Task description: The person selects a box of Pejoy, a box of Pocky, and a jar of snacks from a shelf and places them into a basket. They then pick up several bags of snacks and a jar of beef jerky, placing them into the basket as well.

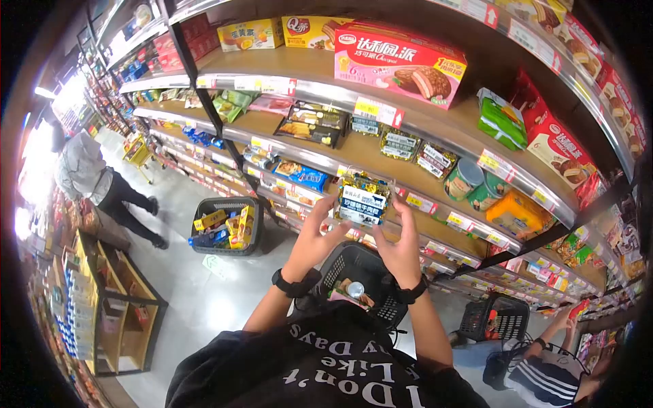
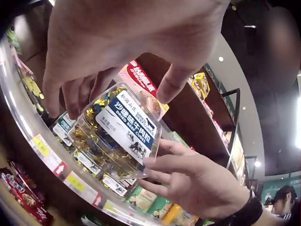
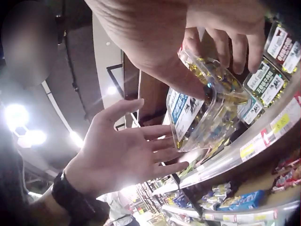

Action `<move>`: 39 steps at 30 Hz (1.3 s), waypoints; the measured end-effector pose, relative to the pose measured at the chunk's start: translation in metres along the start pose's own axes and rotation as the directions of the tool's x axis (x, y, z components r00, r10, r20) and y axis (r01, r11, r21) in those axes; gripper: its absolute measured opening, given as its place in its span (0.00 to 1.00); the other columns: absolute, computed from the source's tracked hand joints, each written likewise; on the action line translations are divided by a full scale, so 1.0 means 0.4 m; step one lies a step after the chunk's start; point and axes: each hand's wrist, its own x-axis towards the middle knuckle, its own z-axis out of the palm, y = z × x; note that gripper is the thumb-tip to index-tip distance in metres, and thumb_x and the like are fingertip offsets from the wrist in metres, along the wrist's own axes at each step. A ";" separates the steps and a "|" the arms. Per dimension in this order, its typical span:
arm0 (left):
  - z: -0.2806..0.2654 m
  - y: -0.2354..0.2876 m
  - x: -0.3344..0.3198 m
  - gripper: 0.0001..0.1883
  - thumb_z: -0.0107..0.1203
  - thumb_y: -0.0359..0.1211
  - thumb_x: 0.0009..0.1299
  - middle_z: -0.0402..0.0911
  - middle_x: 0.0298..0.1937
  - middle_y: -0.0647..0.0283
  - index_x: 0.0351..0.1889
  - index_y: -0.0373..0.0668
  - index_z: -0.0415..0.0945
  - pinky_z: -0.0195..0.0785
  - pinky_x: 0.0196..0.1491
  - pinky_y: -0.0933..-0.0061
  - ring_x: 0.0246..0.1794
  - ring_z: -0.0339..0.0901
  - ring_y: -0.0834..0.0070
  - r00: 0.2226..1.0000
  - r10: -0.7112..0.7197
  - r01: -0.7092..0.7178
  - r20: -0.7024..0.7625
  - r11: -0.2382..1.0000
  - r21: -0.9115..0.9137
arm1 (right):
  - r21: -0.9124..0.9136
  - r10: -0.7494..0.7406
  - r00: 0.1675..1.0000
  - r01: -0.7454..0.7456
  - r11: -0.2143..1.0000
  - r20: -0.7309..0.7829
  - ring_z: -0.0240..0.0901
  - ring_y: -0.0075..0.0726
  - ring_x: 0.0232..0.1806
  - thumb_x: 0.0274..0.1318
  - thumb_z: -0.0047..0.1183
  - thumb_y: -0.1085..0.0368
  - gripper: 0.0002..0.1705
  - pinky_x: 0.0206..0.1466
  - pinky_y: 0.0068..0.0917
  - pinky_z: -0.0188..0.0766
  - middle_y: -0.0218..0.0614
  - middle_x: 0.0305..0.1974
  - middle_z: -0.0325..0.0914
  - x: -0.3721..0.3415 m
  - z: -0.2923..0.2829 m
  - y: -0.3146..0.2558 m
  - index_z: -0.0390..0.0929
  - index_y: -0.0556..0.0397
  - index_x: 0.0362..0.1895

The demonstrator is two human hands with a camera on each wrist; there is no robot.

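Observation:
A clear plastic box of dried beef cubes (image 1: 362, 201), with gold and blue wrapped pieces inside and a white and blue label, is held up before the snack shelf. My right hand (image 1: 401, 250) grips its right side, thumb on the label face and fingers reaching behind. On the other side is my left hand (image 1: 314, 241). In the right wrist view the left hand (image 3: 123, 150) has its fingers spread fairly straight at the box's edge, its thumb standing off. The left wrist view shows the label of the box (image 2: 124, 125) tilted.
Similar boxes (image 1: 400, 144) line the shelf behind, beside green-lidded tubs (image 1: 465, 179). A pink pie carton (image 1: 400, 64) stands above. Below my hands is a black shopping basket (image 1: 343, 262); another basket (image 1: 226, 246) sits on the floor at left. People stand at left and lower right.

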 end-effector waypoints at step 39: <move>-0.084 -0.244 0.418 0.35 0.51 0.23 0.74 0.54 0.80 0.51 0.78 0.35 0.51 0.48 0.77 0.64 0.80 0.52 0.62 0.992 0.038 -0.004 0.117 0.961 -0.278 | 0.001 0.211 0.918 -0.223 0.975 -0.337 0.80 0.47 0.48 0.56 0.61 0.69 0.22 0.53 0.36 0.75 0.45 0.46 0.80 0.132 0.221 0.172 0.77 0.55 0.57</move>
